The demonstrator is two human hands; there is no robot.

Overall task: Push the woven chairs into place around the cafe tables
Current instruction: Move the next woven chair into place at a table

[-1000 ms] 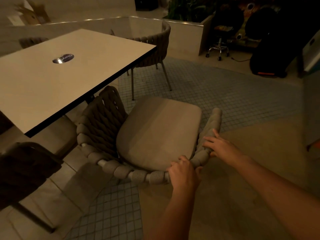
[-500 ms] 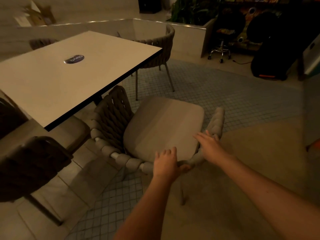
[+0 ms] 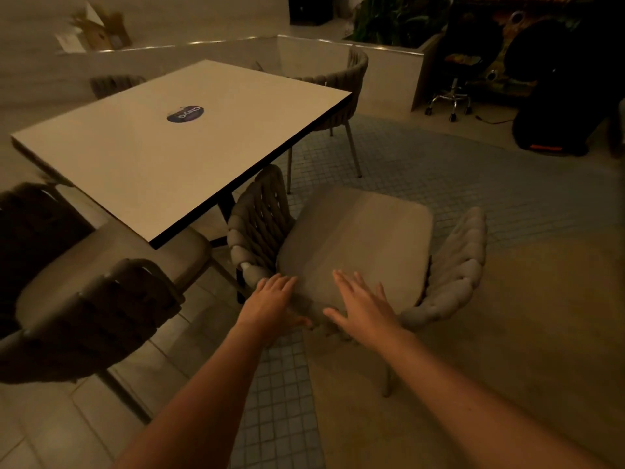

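A woven rope chair [image 3: 453,275] with a beige seat cushion [image 3: 358,238] stands in front of me, its left arm close to the corner of the square white cafe table [image 3: 162,157]. My left hand [image 3: 270,304] lies flat on the chair's curved back rim, fingers spread, thumb hooked over the outside. My right hand [image 3: 363,306] rests beside it on the same rim, fingers stretched over the cushion's near edge. Neither hand is clenched around the rim. The part of the rim under my hands is hidden.
A second woven chair [image 3: 94,306] sits at the table's near left side, partly under it. A third [image 3: 341,86] stands at the far right corner, a fourth [image 3: 115,83] behind the table. A rolling stool [image 3: 451,96] and dark speaker [image 3: 554,130] stand at the right. Low wall behind.
Both hands have let go of the rim they were gripping and now lie flat on it, closer together. The chair has shifted toward the table and the view has moved right.
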